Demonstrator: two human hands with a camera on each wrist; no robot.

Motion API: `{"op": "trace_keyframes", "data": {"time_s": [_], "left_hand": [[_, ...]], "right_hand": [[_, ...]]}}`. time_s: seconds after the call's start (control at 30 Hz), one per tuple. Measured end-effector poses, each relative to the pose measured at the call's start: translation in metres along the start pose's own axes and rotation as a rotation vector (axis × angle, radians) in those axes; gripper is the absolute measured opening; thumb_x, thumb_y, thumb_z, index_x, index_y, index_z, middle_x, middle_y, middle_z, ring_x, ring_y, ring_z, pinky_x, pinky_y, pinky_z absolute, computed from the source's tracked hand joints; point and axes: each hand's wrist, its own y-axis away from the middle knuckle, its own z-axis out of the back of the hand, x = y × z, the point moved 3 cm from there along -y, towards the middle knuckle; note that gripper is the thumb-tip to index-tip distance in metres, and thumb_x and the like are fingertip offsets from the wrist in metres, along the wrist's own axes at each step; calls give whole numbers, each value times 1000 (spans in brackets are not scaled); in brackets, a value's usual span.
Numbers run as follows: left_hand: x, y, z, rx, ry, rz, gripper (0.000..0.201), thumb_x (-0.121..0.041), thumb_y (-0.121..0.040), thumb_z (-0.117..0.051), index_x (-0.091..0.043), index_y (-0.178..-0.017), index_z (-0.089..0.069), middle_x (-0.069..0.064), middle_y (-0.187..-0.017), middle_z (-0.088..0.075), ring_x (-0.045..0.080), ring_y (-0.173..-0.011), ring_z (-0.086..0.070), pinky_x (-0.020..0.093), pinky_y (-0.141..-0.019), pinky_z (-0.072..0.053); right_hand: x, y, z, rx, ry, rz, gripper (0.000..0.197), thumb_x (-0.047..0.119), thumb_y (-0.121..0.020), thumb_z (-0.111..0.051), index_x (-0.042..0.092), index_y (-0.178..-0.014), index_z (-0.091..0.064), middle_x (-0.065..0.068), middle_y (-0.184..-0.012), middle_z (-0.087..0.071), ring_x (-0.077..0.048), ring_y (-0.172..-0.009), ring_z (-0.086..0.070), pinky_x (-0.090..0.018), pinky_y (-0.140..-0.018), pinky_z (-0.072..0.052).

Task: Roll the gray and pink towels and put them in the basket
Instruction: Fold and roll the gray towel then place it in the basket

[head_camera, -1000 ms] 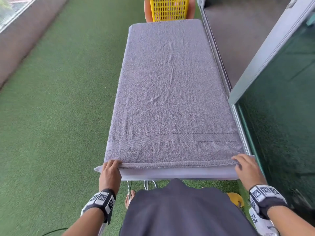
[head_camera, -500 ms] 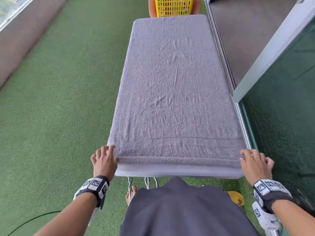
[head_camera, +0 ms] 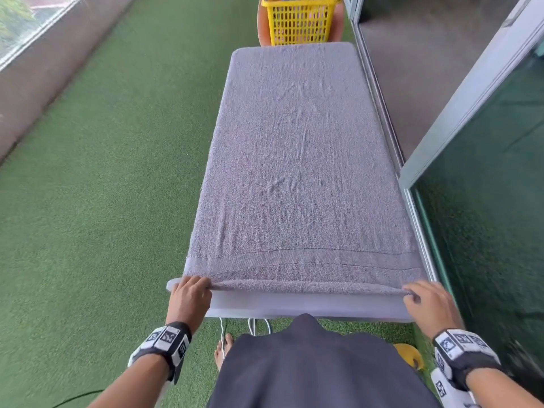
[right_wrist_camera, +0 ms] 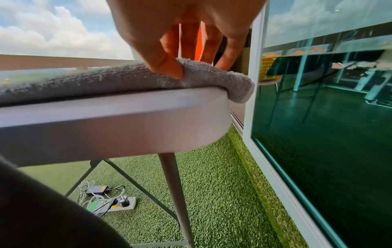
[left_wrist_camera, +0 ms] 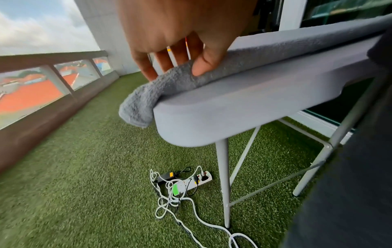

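A gray towel [head_camera: 297,160] lies spread flat over the whole top of a narrow gray table [head_camera: 306,304]. My left hand [head_camera: 191,293] pinches the towel's near left corner [left_wrist_camera: 161,83] between thumb and fingers. My right hand [head_camera: 424,295] pinches the near right corner [right_wrist_camera: 212,73] the same way. The near hem is turned up into a small fold along the table's front edge. A yellow basket [head_camera: 298,20] stands on an orange seat beyond the table's far end. No pink towel shows in any view.
Green artificial grass [head_camera: 103,187] covers the floor to the left. A glass sliding door [head_camera: 485,216] runs close along the table's right side. A power strip with tangled cables [left_wrist_camera: 186,182] lies under the table by its legs. A low wall [head_camera: 35,78] borders the left.
Both hands, lifted off the edge half a second ago, have come back onto the towel's near corners and pinched them. The head view has tilted, showing more of the basket.
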Motion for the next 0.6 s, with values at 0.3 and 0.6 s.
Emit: {"op": "trace_keyframes", "data": {"time_s": [0.3, 0.6], "left_hand": [[3, -13, -1, -38, -102, 73, 25, -12, -81, -61, -18, -102, -50, 0, -94, -49, 18, -82, -44, 45, -84, -45], [6, 7, -19, -114, -7, -30, 45, 7, -65, -75, -8, -106, -62, 8, -100, -61, 19, -92, -45, 34, -85, -42]], "right_hand": [[-1, -14, 16, -17, 76, -61, 13, 18, -82, -70, 19, -93, -63, -3, -92, -58, -27, -87, -56, -39, -78, -33], [-3, 21, -20, 53, 69, 63, 35, 4, -71, -71, 21, -100, -61, 0, -104, -55, -23, -94, -52, -41, -79, -46]]}}
